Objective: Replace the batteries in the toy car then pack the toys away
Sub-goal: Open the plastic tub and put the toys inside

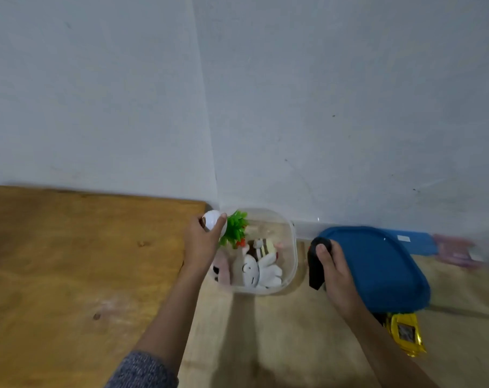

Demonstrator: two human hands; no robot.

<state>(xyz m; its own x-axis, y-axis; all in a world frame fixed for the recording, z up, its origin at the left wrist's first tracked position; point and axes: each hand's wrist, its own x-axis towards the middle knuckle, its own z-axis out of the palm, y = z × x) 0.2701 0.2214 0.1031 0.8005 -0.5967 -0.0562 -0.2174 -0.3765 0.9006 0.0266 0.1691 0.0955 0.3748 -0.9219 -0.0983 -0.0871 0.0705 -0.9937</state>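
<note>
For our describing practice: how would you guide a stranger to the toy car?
Start at the big blue lid lying right of the clear tub. At its near edge sits the toy car. It is the only shiny yellow thing there.

A clear plastic tub [291, 249] stands open on the bench at the wall, holding a white plush [263, 271], a pink plush [223, 268] and a brown-striped soft toy [263, 245]. A white round toy [212, 220] with green plastic leaves [235, 229] sits at the tub's left rim, gripped by the left hand [201, 245]. The blue lid [377, 264] lies just right of the tub. The right hand [335, 275] holds a black controller [315, 266] between them. The yellow toy car [404, 333] pokes out below the lid.
</note>
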